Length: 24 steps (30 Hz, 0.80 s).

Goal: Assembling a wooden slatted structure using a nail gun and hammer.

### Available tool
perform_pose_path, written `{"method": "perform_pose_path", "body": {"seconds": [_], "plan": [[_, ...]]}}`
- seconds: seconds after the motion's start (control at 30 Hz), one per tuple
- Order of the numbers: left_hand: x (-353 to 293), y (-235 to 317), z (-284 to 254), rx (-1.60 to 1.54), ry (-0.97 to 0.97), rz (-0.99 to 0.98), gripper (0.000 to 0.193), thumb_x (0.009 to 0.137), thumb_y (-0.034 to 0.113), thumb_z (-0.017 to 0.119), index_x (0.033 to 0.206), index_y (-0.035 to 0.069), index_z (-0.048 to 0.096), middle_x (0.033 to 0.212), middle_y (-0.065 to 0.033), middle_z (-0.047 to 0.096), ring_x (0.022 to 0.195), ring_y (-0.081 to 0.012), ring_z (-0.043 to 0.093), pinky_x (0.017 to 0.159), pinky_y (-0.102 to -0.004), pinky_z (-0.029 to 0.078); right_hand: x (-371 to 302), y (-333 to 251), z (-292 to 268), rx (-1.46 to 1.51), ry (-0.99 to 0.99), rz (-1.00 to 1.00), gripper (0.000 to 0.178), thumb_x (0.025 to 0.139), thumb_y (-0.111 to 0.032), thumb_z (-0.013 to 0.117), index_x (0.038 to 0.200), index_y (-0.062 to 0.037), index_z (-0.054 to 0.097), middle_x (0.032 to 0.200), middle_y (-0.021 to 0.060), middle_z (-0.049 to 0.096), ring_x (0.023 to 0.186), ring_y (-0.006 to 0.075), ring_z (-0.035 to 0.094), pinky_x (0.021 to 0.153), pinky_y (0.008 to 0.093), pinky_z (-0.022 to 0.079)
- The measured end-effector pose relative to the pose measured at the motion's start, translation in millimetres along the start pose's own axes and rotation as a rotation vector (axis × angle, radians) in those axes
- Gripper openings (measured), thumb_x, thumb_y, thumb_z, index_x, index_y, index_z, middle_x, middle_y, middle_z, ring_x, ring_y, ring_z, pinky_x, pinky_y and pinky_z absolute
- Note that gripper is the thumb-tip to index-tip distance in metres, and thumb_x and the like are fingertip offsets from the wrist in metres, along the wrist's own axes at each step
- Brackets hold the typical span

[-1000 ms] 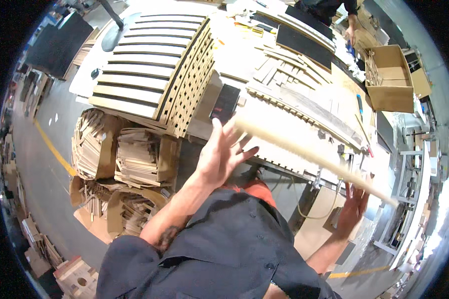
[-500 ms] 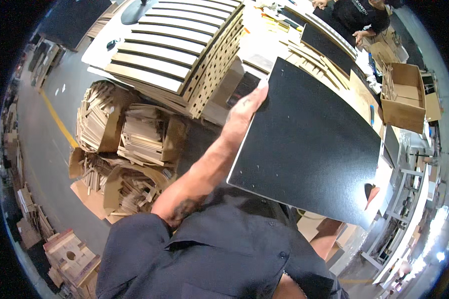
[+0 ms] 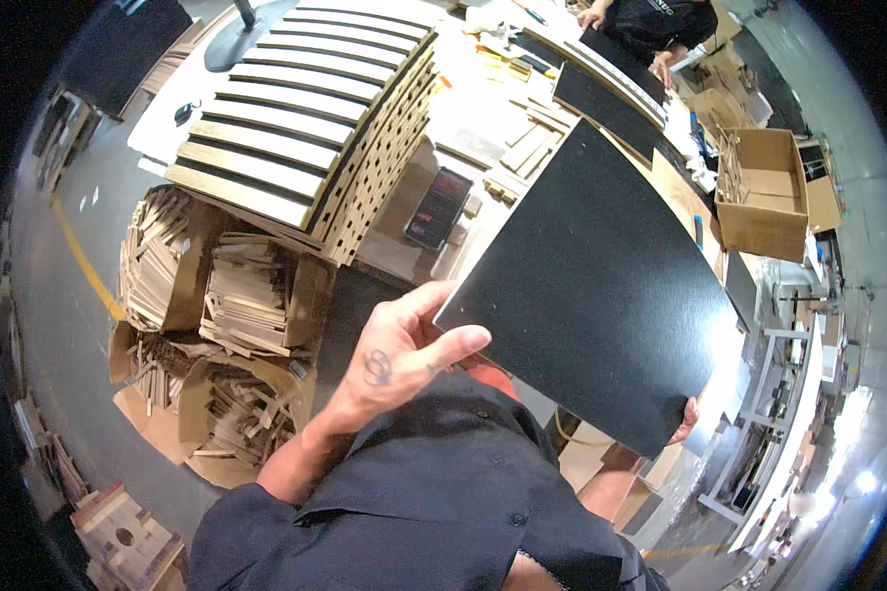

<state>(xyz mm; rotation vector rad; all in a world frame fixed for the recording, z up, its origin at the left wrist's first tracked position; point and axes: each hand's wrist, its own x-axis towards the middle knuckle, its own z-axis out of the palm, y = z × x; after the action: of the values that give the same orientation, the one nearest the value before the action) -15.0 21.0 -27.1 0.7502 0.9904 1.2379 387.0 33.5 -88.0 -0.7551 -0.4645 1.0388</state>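
Observation:
A black rectangular panel (image 3: 601, 286) with a pale thin edge is held tilted in front of my body. My left hand (image 3: 394, 350) grips its near left corner; the thumb lies along the near edge and the fingers go behind the panel. At the lower right edge, the fingertips of my right hand (image 3: 687, 421) curl round the panel, while the rest of that hand is hidden behind it. Just left of the panel, a dark rectangular device (image 3: 439, 207) lies on the worktable (image 3: 392, 225).
A tall stack of slatted wood panels (image 3: 301, 118) stands at the left of the table. Below it, several cardboard boxes (image 3: 195, 281) hold wood offcuts. Across the table a person in black (image 3: 660, 30) handles a long dark piece. An open cardboard box (image 3: 764, 222) sits at the right.
My left hand has slid from the panel's far left edge to its near left corner. The right fingertips now show round the lower right edge. My view has shifted slightly right.

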Motion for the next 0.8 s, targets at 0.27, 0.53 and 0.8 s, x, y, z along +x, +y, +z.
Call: {"method": "perform_pose_path", "body": {"seconds": [0.27, 0.53, 0.8], "plan": [[9, 8, 1, 0.548, 0.115, 0.118, 0.028, 0.103, 0.022, 0.057, 0.11, -0.003, 0.067, 0.069, -0.0078, 0.066, 0.066, -0.0142, 0.07, 0.054, -0.0261, 0.051, 4, -10, -8, 0.044, -0.076, 0.03, 0.037, 0.088, -0.023, 0.064, 0.113, 0.0048, 0.067, 0.109, 0.0177, 0.073, 0.096, 0.0316, 0.07, 0.088, 0.0446, 0.055], [4, 1, -4, -0.144, -0.12, -0.045, 0.049, 0.108, 0.039, 0.044, 0.126, -0.003, 0.062, 0.099, -0.0159, 0.073, 0.07, -0.0196, 0.073, 0.063, -0.0274, 0.057, 8, 1, -28, -0.081, 0.031, -0.133, 0.038, 0.089, -0.025, 0.063, 0.114, 0.0036, 0.067, 0.11, 0.0174, 0.072, 0.095, 0.0298, 0.071, 0.086, 0.0441, 0.057], [6, 8, 1, -0.237, -0.249, -0.012, 0.043, 0.104, 0.03, 0.055, 0.122, -0.008, 0.062, 0.102, -0.018, 0.071, 0.083, -0.0203, 0.071, 0.069, -0.0317, 0.059, 5, 12, -36, -0.199, 0.117, -0.272, 0.04, 0.089, -0.027, 0.061, 0.116, 0.0024, 0.065, 0.112, 0.0173, 0.071, 0.097, 0.0279, 0.07, 0.084, 0.0405, 0.058]]}}
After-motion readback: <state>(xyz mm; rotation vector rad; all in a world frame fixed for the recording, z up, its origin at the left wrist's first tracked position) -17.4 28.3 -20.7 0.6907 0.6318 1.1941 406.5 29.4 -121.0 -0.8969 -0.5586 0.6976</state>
